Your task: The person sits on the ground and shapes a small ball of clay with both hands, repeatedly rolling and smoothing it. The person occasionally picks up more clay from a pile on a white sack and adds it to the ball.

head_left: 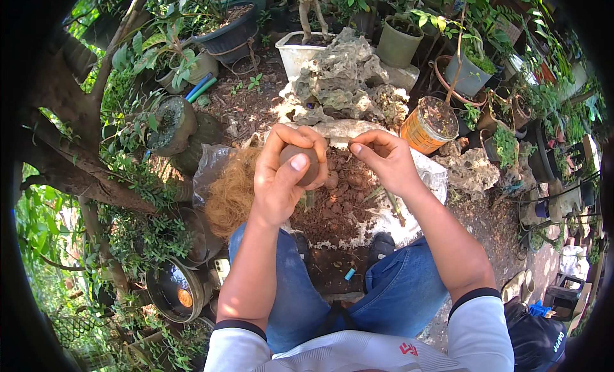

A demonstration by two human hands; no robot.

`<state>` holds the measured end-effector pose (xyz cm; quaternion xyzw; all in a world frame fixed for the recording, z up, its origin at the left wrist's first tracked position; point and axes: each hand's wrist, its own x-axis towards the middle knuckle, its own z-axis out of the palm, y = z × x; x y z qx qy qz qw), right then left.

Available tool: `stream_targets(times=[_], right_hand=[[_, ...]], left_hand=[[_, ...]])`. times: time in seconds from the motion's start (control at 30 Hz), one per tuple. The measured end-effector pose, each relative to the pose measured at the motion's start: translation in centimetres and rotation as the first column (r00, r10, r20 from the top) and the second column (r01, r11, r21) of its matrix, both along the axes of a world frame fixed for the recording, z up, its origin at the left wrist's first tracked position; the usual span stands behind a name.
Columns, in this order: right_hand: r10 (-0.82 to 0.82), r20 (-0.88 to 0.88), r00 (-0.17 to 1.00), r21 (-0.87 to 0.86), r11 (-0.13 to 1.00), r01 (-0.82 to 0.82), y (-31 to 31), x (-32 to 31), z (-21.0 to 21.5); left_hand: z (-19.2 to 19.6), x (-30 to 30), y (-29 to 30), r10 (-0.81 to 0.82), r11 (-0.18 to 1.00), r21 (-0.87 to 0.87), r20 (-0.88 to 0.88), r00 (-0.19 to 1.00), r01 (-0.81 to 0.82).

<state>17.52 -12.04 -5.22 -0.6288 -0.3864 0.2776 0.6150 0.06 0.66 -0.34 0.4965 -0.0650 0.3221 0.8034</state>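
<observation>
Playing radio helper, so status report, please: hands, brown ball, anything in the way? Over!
Left hand: gripping brown ball. Right hand: pinched, contents unclear. Loose soil below; no clear obstruction.

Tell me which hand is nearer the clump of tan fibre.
Left. The left hand, wrapped around a brown ball, is just right of the clump of tan fibre; the right hand is farther right, beyond the left.

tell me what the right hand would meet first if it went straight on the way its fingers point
Probably the left hand, curled around a round brown ball: the right hand points leftward at it, though one view leaves depth unclear.
</observation>
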Motion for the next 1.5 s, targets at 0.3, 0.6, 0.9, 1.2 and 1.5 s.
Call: stream_targets(times=[0.3,0.6,0.9,1.2,1.5], right_hand=[[0.006,0.011,1.000,-0.014,1.000,-0.006,-0.1,0.0,0.1],[0.040,-0.014,0.999,0.085,0.996,-0.038,-0.3,-1.2,2.0],[0.189,-0.317,0.930,0.131,0.979,-0.154,-1.2,-2.6,4.7],[0.149,-0.143,0.979,0.160,0.979,-0.125,-1.8,-3.7,5.9],[0.093,0.106,0.990,0.138,0.985,-0.108,-1.8,-4.0,5.1]], left_hand=[[-0.1,-0.2,0.4,-0.035,0.993,-0.114,0.029,0.999,0.038],[-0.3,-0.4,0.8,-0.008,0.996,-0.085,-0.058,0.998,0.003],[-0.3,-0.1,0.6,-0.071,0.996,-0.053,-0.094,0.993,0.066],[-0.3,0.6,-0.4,-0.014,1.000,-0.011,-0.263,0.965,0.012],[0.0,0.5,-0.8,0.095,0.980,0.196,-0.343,0.934,-0.028]])
